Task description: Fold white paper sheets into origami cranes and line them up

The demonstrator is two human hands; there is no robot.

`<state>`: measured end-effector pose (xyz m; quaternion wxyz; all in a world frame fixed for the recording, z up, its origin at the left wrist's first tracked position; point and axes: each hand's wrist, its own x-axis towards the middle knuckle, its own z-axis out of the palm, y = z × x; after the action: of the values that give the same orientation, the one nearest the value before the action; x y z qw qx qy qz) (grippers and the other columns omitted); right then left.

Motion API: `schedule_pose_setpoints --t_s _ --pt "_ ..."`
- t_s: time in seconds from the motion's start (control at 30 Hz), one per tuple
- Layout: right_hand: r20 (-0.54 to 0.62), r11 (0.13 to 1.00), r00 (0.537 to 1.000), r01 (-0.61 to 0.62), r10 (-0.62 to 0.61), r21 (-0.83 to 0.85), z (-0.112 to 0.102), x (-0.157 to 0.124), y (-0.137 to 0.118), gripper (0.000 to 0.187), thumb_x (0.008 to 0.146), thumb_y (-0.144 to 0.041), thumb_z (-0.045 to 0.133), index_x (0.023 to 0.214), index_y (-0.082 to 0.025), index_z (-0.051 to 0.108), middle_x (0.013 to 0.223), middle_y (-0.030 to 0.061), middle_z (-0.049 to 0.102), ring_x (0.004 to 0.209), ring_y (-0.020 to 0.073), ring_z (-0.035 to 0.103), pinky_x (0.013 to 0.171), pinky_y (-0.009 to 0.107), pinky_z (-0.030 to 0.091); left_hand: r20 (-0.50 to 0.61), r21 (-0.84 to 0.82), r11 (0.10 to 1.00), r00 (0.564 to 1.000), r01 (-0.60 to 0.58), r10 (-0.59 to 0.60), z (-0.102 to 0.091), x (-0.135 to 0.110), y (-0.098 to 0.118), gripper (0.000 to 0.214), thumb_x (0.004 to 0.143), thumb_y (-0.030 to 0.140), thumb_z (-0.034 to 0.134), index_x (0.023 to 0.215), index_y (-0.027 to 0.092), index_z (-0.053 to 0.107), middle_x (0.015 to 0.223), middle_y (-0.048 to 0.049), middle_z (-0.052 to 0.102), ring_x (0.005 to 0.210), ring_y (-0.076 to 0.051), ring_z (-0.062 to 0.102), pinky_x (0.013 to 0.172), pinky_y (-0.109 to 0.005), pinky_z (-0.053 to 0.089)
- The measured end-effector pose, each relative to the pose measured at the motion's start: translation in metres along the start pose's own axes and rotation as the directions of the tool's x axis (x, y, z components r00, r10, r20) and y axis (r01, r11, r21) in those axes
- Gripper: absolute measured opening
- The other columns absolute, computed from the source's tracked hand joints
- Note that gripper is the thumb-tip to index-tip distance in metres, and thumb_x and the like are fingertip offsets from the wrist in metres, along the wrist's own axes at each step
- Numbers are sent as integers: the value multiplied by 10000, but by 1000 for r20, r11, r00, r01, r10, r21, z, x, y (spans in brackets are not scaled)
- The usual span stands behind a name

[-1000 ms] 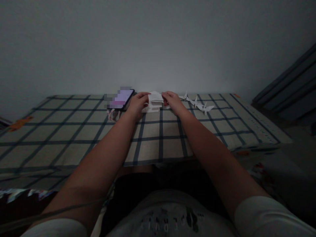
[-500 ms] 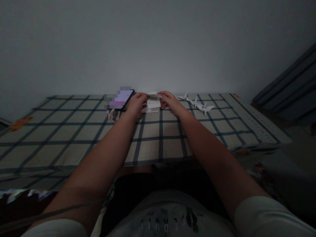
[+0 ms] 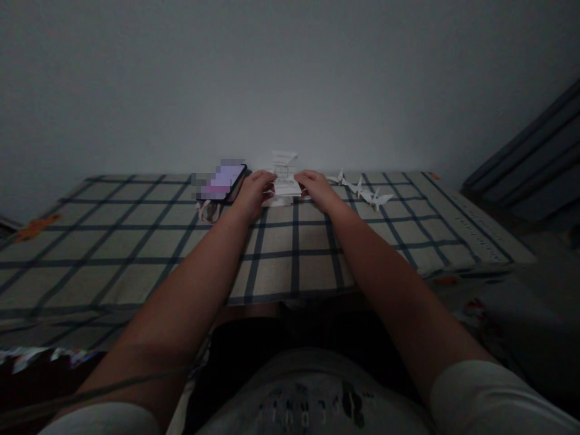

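Note:
A creased sheet of white printed paper (image 3: 287, 183) is stretched between my two hands near the back of the table. My left hand (image 3: 255, 190) pinches its left edge, fingers closed. On the opposite edge my right hand (image 3: 316, 187) grips it the same way. The top part of the sheet stands up in folds against the wall. Beneath it, another pale piece of paper (image 3: 277, 202) lies on the cloth, partly hidden. Several folded paper cranes (image 3: 360, 189) sit in a row to the right of my right hand.
A phone (image 3: 222, 183) with a lit screen is propped left of my left hand, with a pinkish strap (image 3: 208, 211) below it. A checked cloth (image 3: 272, 266) covers the table. The grey wall (image 3: 290, 78) rises directly behind.
The paper has been tipped and opened out; its printed face now shows and its top part stands higher. My hands have shifted only slightly. The phone and cranes have stayed put.

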<state>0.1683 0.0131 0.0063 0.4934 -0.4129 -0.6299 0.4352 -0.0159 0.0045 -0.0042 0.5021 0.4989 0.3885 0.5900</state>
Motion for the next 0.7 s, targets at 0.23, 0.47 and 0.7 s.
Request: schedule_pose_setpoints --t_s 0.23,0.47,0.7 --pt "-46 997 998 44 -41 59 -1 4 7 164 872 -239 646 863 -224 483 678 -60 548 592 88 528 569 206 458 -72 119 992 997 -29 38 2 2 -2 256 669 385 755 780 174 664 749 -14 638 693 -128 586 640 -247 464" --pt "-2 996 996 90 -90 5 -2 6 10 71 865 -228 619 906 -219 562 805 -26 598 683 89 553 579 193 476 -150 209 976 984 -68 100 6 0 1 312 660 283 739 924 220 585 650 38 592 577 -117 544 566 -238 431" --pt "16 996 997 74 -73 -47 -2 -1 2 308 795 -215 689 1102 -195 673 871 1 596 657 86 517 618 234 492 -53 262 943 972 -207 228 2 0 -1 205 714 308 717 848 213 593 669 26 595 593 -119 553 550 -234 427"
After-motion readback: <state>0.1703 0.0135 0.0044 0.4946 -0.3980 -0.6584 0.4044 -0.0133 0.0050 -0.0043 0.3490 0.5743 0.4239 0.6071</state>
